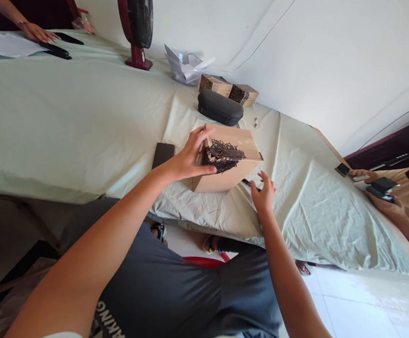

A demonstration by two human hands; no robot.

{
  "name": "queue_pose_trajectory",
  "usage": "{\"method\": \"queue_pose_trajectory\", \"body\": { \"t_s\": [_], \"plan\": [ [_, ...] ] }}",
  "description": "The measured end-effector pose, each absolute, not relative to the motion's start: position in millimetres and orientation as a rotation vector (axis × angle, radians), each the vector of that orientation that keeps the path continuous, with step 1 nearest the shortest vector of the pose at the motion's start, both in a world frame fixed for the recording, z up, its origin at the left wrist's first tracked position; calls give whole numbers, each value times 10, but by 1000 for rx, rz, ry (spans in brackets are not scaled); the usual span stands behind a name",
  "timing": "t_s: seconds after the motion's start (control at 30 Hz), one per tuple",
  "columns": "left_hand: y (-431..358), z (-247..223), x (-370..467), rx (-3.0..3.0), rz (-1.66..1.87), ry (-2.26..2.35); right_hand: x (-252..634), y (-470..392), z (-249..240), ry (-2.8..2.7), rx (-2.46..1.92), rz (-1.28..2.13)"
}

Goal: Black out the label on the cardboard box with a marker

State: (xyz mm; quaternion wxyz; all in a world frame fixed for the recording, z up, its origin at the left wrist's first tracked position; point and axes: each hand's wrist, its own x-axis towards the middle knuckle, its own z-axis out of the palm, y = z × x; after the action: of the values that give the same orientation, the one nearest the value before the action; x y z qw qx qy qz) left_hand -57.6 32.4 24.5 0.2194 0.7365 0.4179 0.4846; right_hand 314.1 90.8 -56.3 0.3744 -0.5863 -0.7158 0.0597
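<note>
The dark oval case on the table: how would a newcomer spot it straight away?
Start at the long table draped in pale cloth and find the red-based fan by the wall. Right of it, past the cardboard box under the left hand, lies the dark oval case. Its neighbours are angular brown boxes; it alone is rounded and black.

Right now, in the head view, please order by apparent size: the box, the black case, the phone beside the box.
1. box, nearest the camera
2. black case, farther back, so its true size is unsure
3. phone, partly hidden by the left hand
</note>
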Motion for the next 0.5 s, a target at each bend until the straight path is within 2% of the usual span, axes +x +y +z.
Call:
{"method": "queue_pose_trajectory", "body": {
  "t_s": [0.07, 0.17, 0.27, 0.37, 0.43, 0.5],
  "plan": [
    [344, 299, -689, 1901, 1362, 1281, 3250, 854, -588, -1575, -1507, 193],
    [368, 345, -846, 1716, 1216, 1816, 3428, 816, -648, -1335, -1541, 246],
    [416, 280, -916, 1490, 614, 2319, 3528, 847, -713, -1187, -1564, 293],
    [512, 116, -926, 1306, 243, 2416, 3551, 891, -754, -1107, -1557, 332],
    [595, -6, -965, 1235, 292, 2459, 3550, 903, -764, -1086, -1543, 349],
    [674, -112, -1049, 1272, 559, 2433, 3547, 903, -764, -1075, -1531, 360]
  ]
}}
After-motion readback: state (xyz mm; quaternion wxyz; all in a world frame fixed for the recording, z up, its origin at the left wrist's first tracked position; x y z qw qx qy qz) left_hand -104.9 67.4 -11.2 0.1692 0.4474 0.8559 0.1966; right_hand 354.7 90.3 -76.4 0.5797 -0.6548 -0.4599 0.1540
